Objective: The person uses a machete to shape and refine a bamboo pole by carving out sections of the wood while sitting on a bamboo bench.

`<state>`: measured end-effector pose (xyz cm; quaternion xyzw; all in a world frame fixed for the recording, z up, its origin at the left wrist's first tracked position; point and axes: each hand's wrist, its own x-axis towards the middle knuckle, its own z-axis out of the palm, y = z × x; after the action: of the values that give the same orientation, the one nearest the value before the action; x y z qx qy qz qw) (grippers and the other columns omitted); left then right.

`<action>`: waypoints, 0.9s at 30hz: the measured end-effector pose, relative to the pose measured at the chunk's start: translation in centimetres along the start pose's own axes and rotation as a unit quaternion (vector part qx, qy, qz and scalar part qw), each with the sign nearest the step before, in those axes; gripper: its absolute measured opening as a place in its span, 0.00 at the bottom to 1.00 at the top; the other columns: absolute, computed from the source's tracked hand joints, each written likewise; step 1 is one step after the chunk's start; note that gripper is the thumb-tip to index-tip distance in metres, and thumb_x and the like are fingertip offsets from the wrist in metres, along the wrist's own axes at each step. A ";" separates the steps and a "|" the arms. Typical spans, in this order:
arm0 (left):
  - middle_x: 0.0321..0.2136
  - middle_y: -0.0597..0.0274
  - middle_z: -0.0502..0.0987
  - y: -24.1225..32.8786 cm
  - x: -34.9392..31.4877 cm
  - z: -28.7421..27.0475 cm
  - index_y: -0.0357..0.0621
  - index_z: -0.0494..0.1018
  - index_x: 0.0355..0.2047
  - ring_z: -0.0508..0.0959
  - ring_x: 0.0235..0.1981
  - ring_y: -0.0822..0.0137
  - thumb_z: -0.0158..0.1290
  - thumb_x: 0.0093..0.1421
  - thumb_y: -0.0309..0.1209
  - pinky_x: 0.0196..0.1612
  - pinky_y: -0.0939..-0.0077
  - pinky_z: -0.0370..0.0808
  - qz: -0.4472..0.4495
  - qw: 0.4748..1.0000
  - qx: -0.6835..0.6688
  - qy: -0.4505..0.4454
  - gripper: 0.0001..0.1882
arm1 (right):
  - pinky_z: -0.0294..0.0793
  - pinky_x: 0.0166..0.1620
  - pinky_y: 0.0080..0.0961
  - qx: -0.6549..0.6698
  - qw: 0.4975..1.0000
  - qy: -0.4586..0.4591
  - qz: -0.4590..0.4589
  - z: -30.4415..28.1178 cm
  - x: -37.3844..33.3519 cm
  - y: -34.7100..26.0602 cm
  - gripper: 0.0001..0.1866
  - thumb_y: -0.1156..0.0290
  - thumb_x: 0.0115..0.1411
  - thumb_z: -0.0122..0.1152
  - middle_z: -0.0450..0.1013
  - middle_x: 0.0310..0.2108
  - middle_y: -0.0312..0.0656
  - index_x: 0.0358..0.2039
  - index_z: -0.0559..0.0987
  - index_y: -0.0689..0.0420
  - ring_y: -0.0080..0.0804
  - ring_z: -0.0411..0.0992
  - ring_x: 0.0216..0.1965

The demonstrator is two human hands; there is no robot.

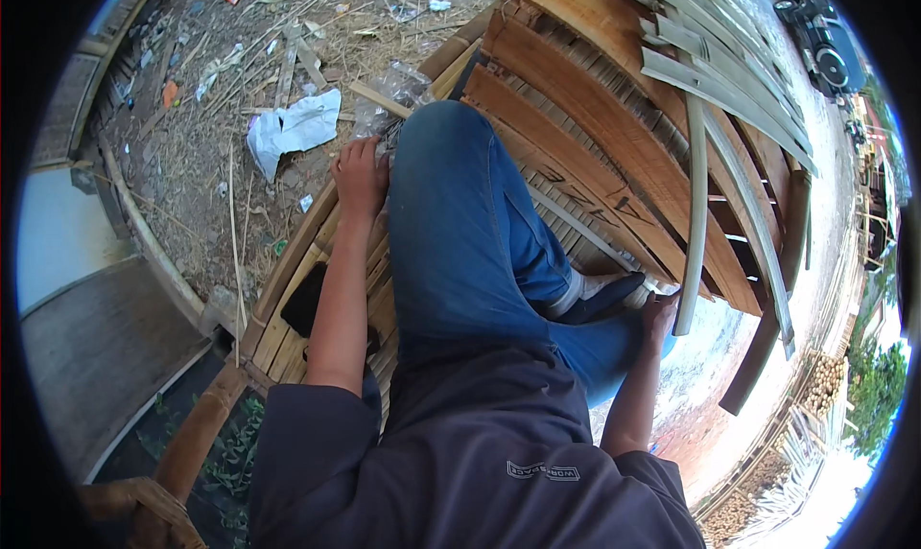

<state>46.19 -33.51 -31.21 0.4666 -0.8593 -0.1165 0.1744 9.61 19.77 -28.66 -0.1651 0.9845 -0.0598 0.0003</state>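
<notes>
I sit on a bamboo bench (288, 357) with one blue-jeaned leg (451, 233) raised and the other folded under it. Beside the raised thigh, my left hand (362, 177) rests at the bench edge, fingers stretched forward with a slight bend and nothing visible in them. My right hand (660, 314) lies at the folded leg, close to a dark shoe (602, 298) and the lower end of a pale strip. Its fingers are mostly hidden, so I cannot tell whether they hold anything. A flat black object (303, 302) lies by my left forearm.
Reddish-brown planks (576, 98) lie ahead to the right, with pale wooden strips (720, 89) across them; some strips overhang near my right hand. A crumpled white sheet (294, 132) and litter cover the ground at left. A dark vehicle (820, 36) stands far right.
</notes>
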 end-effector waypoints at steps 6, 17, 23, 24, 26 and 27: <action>0.47 0.58 0.78 -1.4 4.7 2.2 0.49 0.74 0.51 0.75 0.51 0.55 0.55 0.60 0.34 0.52 0.54 0.68 0.037 0.993 -0.094 -0.062 0.18 | 0.75 0.35 0.49 -0.005 0.999 -0.003 0.034 3.0 0.7 2.9 0.48 0.58 0.59 0.64 0.79 0.30 0.59 0.69 0.45 0.59 0.59 0.78 0.31; 0.40 0.57 0.78 -1.5 0.4 2.4 0.44 0.75 0.43 0.78 0.44 0.52 0.52 0.59 0.28 0.46 0.57 0.70 0.060 0.985 -0.145 -0.065 0.12 | 0.75 0.35 0.47 0.003 0.999 -0.030 0.038 3.9 0.3 3.7 0.42 0.64 0.60 0.63 0.79 0.31 0.56 0.66 0.48 0.57 0.55 0.78 0.30; 0.43 0.60 0.75 -1.9 -0.4 3.1 0.46 0.75 0.45 0.75 0.48 0.56 0.50 0.60 0.28 0.49 0.56 0.68 0.053 0.990 -0.121 -0.053 0.12 | 0.73 0.33 0.47 0.052 0.999 0.000 -0.008 3.2 1.1 1.6 0.43 0.60 0.58 0.65 0.77 0.28 0.56 0.63 0.52 0.67 0.58 0.76 0.28; 0.44 0.62 0.75 -1.4 -0.3 2.9 0.47 0.75 0.45 0.74 0.49 0.57 0.50 0.61 0.29 0.50 0.55 0.67 0.042 0.992 -0.093 -0.073 0.12 | 0.73 0.33 0.48 0.053 0.998 0.020 -0.021 2.8 0.9 1.6 0.44 0.59 0.57 0.66 0.77 0.27 0.56 0.62 0.53 0.70 0.59 0.76 0.29; 0.45 0.62 0.74 -0.1 -0.1 2.7 0.49 0.74 0.45 0.73 0.50 0.57 0.50 0.61 0.31 0.49 0.54 0.67 0.039 0.995 -0.057 -0.066 0.12 | 0.73 0.35 0.49 0.075 0.997 0.028 -0.021 2.2 1.0 1.4 0.43 0.58 0.57 0.65 0.77 0.28 0.59 0.62 0.54 0.72 0.61 0.76 0.30; 0.46 0.63 0.73 0.9 -0.1 2.8 0.50 0.74 0.45 0.72 0.51 0.57 0.49 0.61 0.32 0.49 0.53 0.66 0.037 0.997 -0.023 -0.066 0.12 | 0.73 0.36 0.50 0.083 0.996 0.034 -0.018 1.9 0.9 2.1 0.43 0.58 0.57 0.65 0.77 0.29 0.60 0.62 0.55 0.73 0.62 0.76 0.31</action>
<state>44.44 -32.83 -33.50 0.4216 -0.8827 -0.1601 0.1319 8.15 21.18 -30.81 -0.1797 0.9724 -0.1474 -0.0209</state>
